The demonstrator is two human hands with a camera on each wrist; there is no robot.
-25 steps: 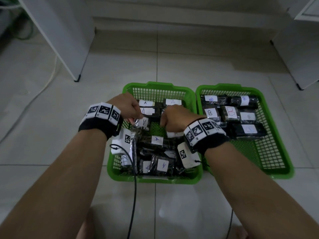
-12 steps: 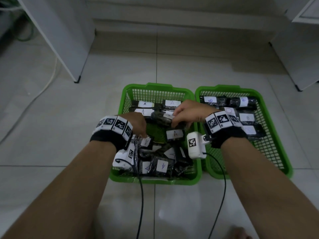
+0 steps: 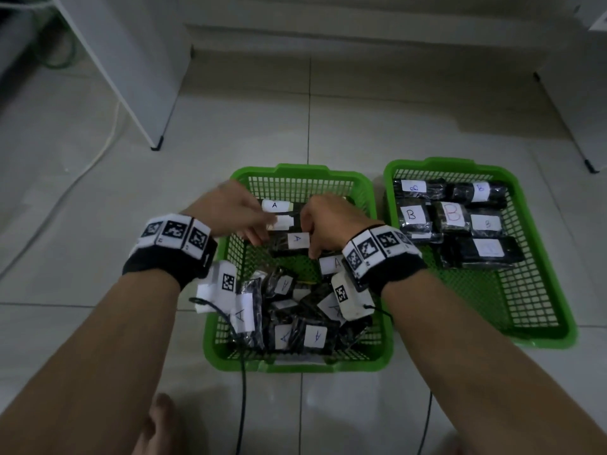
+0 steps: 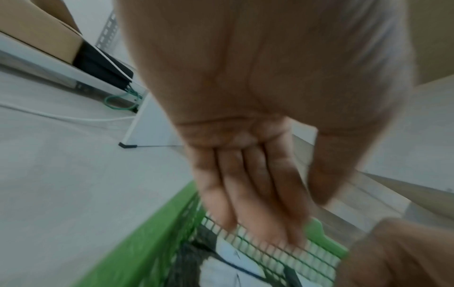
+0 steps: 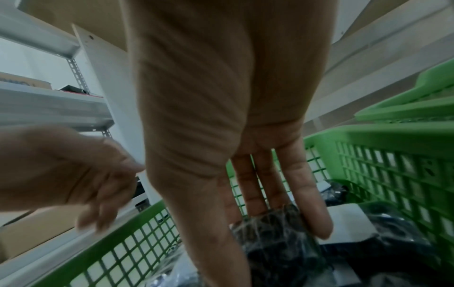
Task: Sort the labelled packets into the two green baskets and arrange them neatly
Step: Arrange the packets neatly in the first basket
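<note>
From the head camera I see my left hand (image 3: pixel 230 213) and right hand (image 3: pixel 331 221) over the far half of the left basket (image 3: pixel 381 353), both at an A packet (image 3: pixel 290 243); B packets (image 3: pixel 414 218) lie in rows in the right basket (image 3: pixel 538 336). On the left wrist view my left hand's fingers (image 4: pixel 248 186) are straight and hold nothing. On the right wrist view my right hand's fingers (image 5: pixel 307 194) are stretched out, tips on a dark packet (image 5: pixel 277 233), thumb alongside.
</note>
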